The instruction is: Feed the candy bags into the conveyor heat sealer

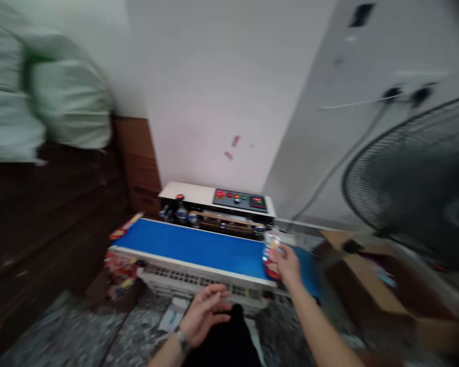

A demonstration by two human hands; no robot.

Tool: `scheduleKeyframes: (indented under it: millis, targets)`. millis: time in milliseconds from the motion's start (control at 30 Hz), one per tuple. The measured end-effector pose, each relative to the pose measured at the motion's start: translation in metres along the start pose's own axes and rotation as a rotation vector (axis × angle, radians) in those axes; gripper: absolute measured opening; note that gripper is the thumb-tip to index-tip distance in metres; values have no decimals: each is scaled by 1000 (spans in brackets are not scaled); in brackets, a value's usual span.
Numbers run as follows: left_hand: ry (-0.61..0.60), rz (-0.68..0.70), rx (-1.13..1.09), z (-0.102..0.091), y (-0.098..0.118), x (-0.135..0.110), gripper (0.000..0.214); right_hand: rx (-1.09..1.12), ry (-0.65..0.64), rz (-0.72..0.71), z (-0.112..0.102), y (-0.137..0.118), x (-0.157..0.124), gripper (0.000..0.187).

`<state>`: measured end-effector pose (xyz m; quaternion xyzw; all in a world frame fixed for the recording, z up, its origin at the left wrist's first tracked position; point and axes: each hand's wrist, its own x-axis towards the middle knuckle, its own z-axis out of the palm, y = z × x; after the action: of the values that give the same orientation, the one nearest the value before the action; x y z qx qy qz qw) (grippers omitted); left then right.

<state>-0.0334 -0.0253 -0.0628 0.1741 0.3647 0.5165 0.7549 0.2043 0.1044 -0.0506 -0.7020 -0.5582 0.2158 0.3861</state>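
Note:
My right hand is stretched out to the right end of a blue conveyor belt and grips a small red and clear packet over the belt. My left hand hovers low in front of the machine with its fingers loosely apart and nothing in it; a watch sits on that wrist. The belt belongs to a white sealing machine with a grey control panel showing red buttons. The whole picture is blurred by motion.
A box of red packets sits at the belt's left end. An open cardboard box lies to the right, with a large black fan above it. Stacked pale sacks rest on dark shelving at the left. The floor is speckled stone.

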Motion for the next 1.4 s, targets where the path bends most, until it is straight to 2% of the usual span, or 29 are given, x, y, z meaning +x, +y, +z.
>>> scheduleKeyframes:
  millis: [100, 200, 333, 500, 600, 700, 800, 867, 1000, 1100, 1167, 1233, 1300, 1400]
  targets:
    - [-8, -45, 17, 0, 4, 4, 22, -68, 39, 86, 7, 23, 32, 32]
    - [-6, -59, 35, 1, 1, 4, 23, -86, 67, 96, 13, 31, 36, 34]
    - [6, -73, 53, 3, -1, 2, 23, -115, 57, 88, 18, 26, 34, 31]
    - [29, -62, 72, 5, -1, 2, 27, -143, -33, 39, 30, 4, 45, 29]
    - [42, -57, 91, 6, 0, 3, 30, -137, -46, -3, 34, -12, 38, 35]
    - [34, -66, 118, 5, 4, 2, 32, -72, -83, -94, 25, -20, 3, 39]
    - [24, -81, 161, 2, 8, -1, 35, 38, -170, -221, 2, -18, -58, 40]
    - [23, -100, 206, 1, 10, 0, 35, 54, -219, -252, -19, -12, -104, 38]
    - [72, -117, 310, 2, 8, 5, 32, 9, -254, -181, -66, 15, -187, 35]
    - [84, -128, 378, 6, 6, 4, 30, -52, -160, -74, -105, 54, -233, 31]
    - [87, -126, 407, 10, 5, 3, 29, -118, -62, 41, -131, 88, -253, 30]
    - [90, -115, 419, 13, 4, 3, 27, -238, -5, 222, -156, 124, -262, 28]
    - [88, -114, 425, 14, 2, 4, 26, -376, 74, 457, -179, 156, -263, 28]
    - [90, -115, 452, 8, 0, 6, 28, -468, 132, 605, -216, 195, -260, 31]
